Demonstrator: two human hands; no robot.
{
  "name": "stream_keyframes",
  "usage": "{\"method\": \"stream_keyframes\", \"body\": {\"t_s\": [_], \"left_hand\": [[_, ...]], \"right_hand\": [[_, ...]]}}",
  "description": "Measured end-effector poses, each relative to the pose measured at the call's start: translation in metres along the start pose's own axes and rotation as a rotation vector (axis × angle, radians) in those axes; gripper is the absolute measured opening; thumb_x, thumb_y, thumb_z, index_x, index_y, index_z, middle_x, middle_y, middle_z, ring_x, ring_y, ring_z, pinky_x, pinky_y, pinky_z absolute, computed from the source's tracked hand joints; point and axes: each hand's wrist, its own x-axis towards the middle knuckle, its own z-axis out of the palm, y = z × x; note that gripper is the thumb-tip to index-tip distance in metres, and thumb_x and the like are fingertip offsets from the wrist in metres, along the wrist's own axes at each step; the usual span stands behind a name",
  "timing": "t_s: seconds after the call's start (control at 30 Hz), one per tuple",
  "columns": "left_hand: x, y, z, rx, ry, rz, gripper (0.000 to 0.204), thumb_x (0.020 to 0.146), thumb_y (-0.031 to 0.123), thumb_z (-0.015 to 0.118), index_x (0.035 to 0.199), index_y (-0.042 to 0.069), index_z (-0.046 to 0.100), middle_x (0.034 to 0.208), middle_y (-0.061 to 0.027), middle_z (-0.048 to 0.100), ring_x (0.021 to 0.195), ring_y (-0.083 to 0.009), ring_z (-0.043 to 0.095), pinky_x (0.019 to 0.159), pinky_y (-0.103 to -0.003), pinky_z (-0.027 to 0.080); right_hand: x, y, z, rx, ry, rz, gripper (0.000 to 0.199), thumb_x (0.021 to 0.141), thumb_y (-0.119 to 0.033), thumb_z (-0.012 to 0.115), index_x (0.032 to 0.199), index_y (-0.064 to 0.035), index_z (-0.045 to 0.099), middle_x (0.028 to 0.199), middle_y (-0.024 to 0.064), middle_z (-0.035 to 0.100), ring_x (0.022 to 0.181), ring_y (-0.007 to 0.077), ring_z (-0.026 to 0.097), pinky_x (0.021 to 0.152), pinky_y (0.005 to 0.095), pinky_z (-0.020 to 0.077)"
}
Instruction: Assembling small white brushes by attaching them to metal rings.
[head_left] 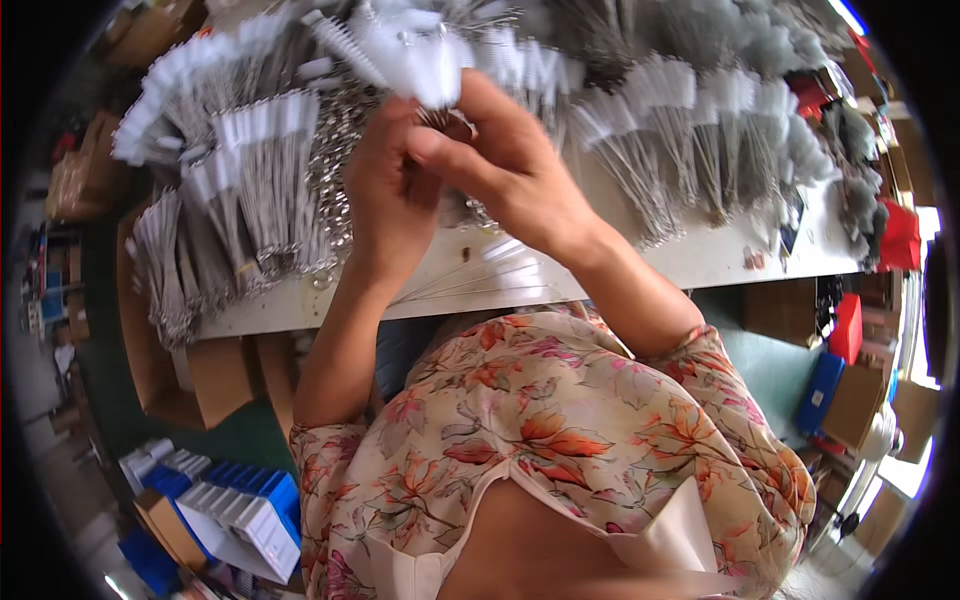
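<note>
A bundle of white-bristled straw brushes (415,60) on thin wire stems is gathered between my hands above the table (430,262). The bristle heads point away from me and blur slightly. My left hand (392,195) is closed around the lower stems, most of which are hidden by the fingers. Closed from the other side, my right hand (510,165) has its thumb across the stems just below the bristles. A few loose brushes (505,270) lie on the table nearer to me, below the hands.
Tied bundles of similar brushes (265,170) crowd the left of the table, with more bundles (690,130) on the right. Beside my left hand runs a heap of shiny metal pieces (335,165). Cardboard boxes (215,385) and blue-and-white bins (240,510) stand below at the left.
</note>
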Motion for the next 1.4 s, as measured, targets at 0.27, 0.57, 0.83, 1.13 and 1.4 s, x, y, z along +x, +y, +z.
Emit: {"method": "stream_keyframes", "body": {"t_s": [0.27,0.57,0.83,1.13,1.4], "left_hand": [[-0.027,0.010,-0.027,-0.286,-0.200,-0.178,0.020,0.078,-0.004,0.061,0.096,-0.004,0.054,0.100,-0.0155,0.051,0.080,-0.0251,0.063,0.068,-0.030,0.054],[-0.008,0.008,-0.071,0.118,-0.071,0.267,0.079,0.062,0.023,0.081,0.125,-0.002,0.040,0.121,-0.0178,0.043,0.106,-0.0279,0.048,0.092,-0.036,0.039],[-0.012,0.013,-0.062,-0.539,-0.393,-0.155,0.101,0.064,0.029,0.080,0.137,0.000,0.017,0.125,-0.0189,0.045,0.109,-0.0286,0.051,0.091,-0.038,0.040],[-0.032,0.031,-0.073,0.035,-0.169,-0.026,0.039,0.073,0.012,0.071,0.109,-0.001,0.059,0.092,-0.0100,0.062,0.078,-0.0172,0.062,0.065,-0.026,0.052],[-0.044,0.030,-0.066,-0.054,-0.312,-0.023,0.022,0.078,0.010,0.064,0.098,0.000,0.065,0.102,-0.0134,0.058,0.088,-0.0197,0.059,0.073,-0.027,0.049]], "right_hand": [[-0.010,0.039,-0.011,0.584,0.115,0.327,0.026,0.090,-0.026,0.053,0.095,-0.0027,0.063,0.091,0.0051,0.063,0.085,0.0165,0.059,0.077,0.0270,0.0476],[-0.009,0.005,-0.012,0.250,-0.117,0.484,0.018,0.091,-0.015,0.049,0.095,-0.0007,0.059,0.073,-0.0010,0.056,0.057,0.0036,0.043,0.052,0.0180,0.0349],[-0.020,0.005,0.005,-0.064,-0.272,0.401,0.015,0.089,-0.013,0.052,0.091,-0.0014,0.061,0.070,-0.0006,0.056,0.065,0.0047,0.048,0.056,0.0204,0.0370],[-0.024,-0.001,-0.001,0.059,-0.356,0.495,0.016,0.090,-0.017,0.053,0.091,-0.0031,0.059,0.071,-0.0025,0.056,0.061,0.0025,0.045,0.054,0.0176,0.0364],[-0.033,0.003,-0.004,0.081,-0.428,0.454,0.019,0.090,-0.022,0.055,0.087,-0.0036,0.059,0.069,-0.0025,0.056,0.059,0.0025,0.045,0.053,0.0178,0.0374]]}}
